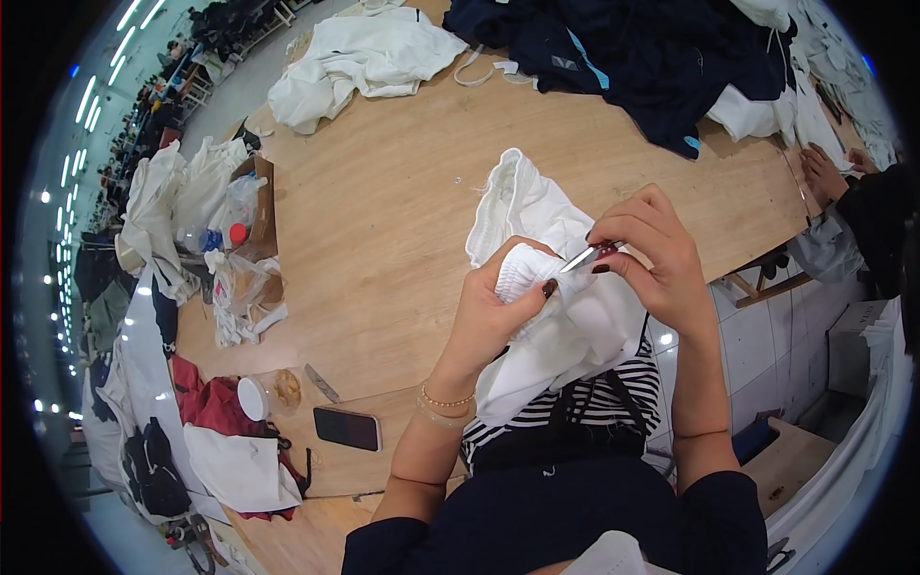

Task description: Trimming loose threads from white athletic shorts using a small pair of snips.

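Observation:
A white garment [594,331] with a gathered, elastic-looking band lies over the table's near edge and my lap. My left hand [494,302] is closed on that band, its dark-nailed thumb pressing the cloth. Thumb and fingers of my right hand [652,254] grip small metal thread snips [581,259], whose tips point left and touch or nearly touch the fabric beside my left thumb. Most of the snips' handle is hidden in my fingers. Beyond my hands, another part of the garment forms an open loop on the wood.
On the wooden table [383,220] lie a phone [347,428], a lidded tub [255,397] and red cloth [206,393] at left. A cardboard box [264,206] holds bottles and plastic. White and navy garments [575,57] cover the far side. Another person's hands [824,172] are at far right.

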Action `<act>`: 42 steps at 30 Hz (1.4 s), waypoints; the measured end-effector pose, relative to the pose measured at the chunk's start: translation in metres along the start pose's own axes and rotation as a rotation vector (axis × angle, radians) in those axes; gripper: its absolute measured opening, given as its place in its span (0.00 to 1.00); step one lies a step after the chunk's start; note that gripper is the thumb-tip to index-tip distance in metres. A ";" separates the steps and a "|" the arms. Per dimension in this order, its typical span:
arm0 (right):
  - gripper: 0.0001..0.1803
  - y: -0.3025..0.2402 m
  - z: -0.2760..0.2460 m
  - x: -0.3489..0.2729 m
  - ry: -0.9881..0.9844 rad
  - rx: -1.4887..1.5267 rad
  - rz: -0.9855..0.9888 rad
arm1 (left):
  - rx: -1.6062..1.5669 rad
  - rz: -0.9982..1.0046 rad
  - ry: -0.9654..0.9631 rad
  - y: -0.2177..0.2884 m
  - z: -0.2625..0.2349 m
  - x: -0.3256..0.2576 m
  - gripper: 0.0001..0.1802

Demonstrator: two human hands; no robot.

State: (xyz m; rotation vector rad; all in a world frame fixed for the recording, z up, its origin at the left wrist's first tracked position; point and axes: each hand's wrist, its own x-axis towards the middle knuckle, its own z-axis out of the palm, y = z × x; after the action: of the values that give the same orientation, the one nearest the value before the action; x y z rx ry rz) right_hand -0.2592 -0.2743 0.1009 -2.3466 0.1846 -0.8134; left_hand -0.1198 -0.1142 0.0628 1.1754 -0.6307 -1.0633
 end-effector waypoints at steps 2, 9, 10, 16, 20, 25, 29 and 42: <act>0.12 0.003 -0.002 -0.001 -0.002 -0.006 -0.006 | 0.003 0.007 -0.007 -0.001 0.000 0.001 0.12; 0.12 0.002 0.002 -0.003 0.001 0.075 0.030 | 0.001 0.006 -0.004 0.001 0.001 -0.001 0.13; 0.12 0.002 0.002 -0.004 -0.010 0.058 0.022 | 0.001 0.006 -0.005 0.000 0.001 0.000 0.13; 0.12 0.003 0.003 -0.006 -0.009 0.073 0.043 | 0.008 0.023 -0.014 -0.003 0.001 0.002 0.13; 0.12 0.003 0.003 -0.005 0.011 0.093 0.050 | 0.020 0.041 -0.020 -0.006 -0.001 0.003 0.13; 0.15 -0.001 0.005 -0.001 0.364 0.521 0.254 | 0.323 0.458 0.081 0.028 -0.012 0.024 0.12; 0.14 0.015 -0.008 -0.009 0.364 0.492 0.243 | 0.807 0.866 0.160 0.121 -0.003 0.066 0.16; 0.26 -0.074 -0.036 0.094 0.028 0.122 -0.279 | 1.694 1.114 0.751 0.302 0.081 0.085 0.30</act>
State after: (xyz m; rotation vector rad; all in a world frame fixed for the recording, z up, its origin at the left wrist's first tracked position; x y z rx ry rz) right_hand -0.2107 -0.2658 0.2157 -2.2753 -0.1815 -0.9614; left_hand -0.0556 -0.2190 0.3622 1.9503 -1.3346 1.1705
